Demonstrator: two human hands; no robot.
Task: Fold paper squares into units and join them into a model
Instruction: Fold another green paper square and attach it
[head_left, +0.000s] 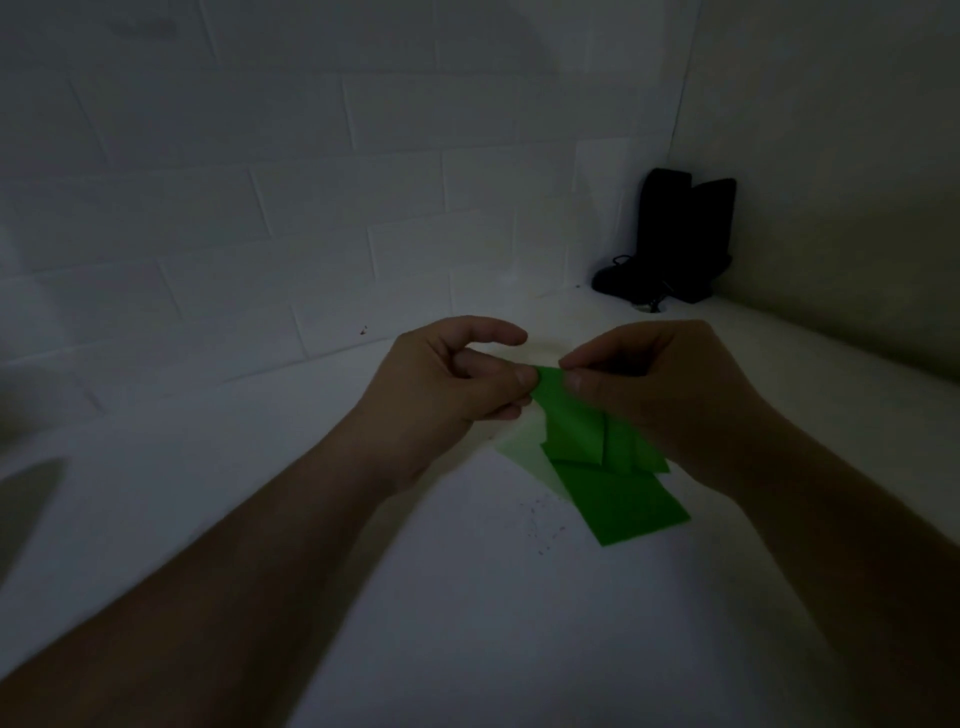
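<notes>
A folded green paper unit (576, 426) is held up just above the white table (467, 597). My left hand (457, 374) pinches its top corner from the left, index finger lifted. My right hand (660, 384) pinches the same top edge from the right and covers part of the unit. Under it a flat green paper piece (623, 506) lies on the table, partly hidden by the held unit. A faint green tint shows on the table to the left of the papers.
A black object (680, 239) with a cord stands in the far right corner where the tiled wall (260, 182) meets the side wall. Small dark specks (540, 525) dot the table near the flat paper. The scene is dim.
</notes>
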